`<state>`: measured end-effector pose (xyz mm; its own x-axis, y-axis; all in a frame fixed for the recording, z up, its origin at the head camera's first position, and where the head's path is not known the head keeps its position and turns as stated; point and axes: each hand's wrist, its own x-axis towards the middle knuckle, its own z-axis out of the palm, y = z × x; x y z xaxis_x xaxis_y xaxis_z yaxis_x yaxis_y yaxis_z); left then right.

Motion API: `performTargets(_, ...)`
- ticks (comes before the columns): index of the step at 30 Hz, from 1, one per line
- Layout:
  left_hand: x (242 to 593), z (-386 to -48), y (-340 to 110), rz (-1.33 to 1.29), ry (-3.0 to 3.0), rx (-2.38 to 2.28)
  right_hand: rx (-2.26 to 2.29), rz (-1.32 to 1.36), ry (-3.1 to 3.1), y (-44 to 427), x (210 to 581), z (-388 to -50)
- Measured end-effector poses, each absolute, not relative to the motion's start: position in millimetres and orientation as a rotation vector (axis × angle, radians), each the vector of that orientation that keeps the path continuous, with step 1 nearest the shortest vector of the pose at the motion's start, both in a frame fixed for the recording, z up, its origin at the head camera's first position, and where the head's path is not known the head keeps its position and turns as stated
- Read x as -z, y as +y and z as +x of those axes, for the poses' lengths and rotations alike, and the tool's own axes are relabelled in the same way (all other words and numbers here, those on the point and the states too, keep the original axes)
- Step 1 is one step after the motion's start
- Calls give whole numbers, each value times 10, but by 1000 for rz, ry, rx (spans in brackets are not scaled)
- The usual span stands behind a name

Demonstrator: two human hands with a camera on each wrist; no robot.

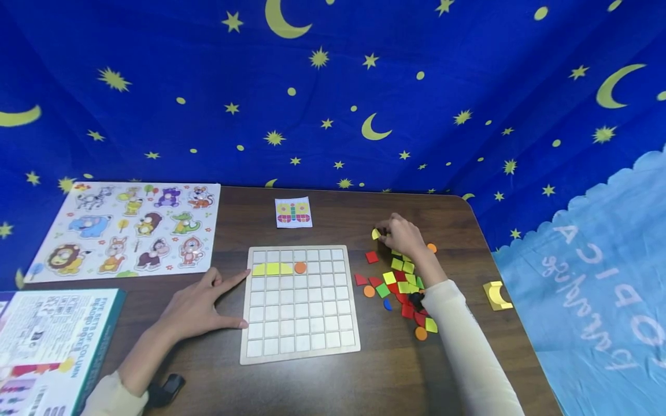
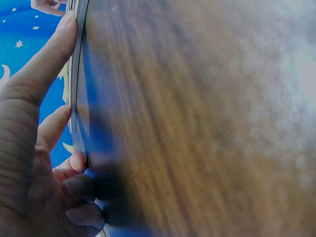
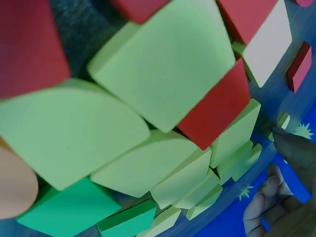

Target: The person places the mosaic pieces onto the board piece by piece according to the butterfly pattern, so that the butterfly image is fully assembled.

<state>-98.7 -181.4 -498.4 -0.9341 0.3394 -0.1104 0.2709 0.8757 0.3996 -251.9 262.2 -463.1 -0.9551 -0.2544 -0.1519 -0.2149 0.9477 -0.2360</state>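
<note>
A yellow rounded tile (image 1: 376, 234) is pinched between the thumb and fingers of my right hand (image 1: 404, 234), just beyond the pile of coloured tiles (image 1: 407, 267). In the right wrist view this hand (image 3: 286, 202) is partly cut off at the right edge, with the tile's edge (image 3: 282, 122) at the fingertips. My left hand (image 1: 200, 306) touches the left edge of the wooden grid board (image 1: 302, 357) with index finger and thumb spread; the other fingers are bent. Along the board's second row lie yellow tiles (image 1: 273, 268) and an orange disc (image 1: 300, 267).
A butterfly pattern card (image 1: 293, 212) lies behind the board. At the left are an animal puzzle board (image 1: 117, 231) and a printed box (image 1: 52, 346). A yellow block with a curved cutout (image 1: 498, 296) sits near the right table edge. A starry blue cloth (image 1: 322, 156) hangs behind.
</note>
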Motion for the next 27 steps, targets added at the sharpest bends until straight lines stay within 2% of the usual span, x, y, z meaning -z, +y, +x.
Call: performTargets(27, 4984, -992, -1801, 444, 2848, -567, 318, -592, 2998, 2579, 4651, -2388)
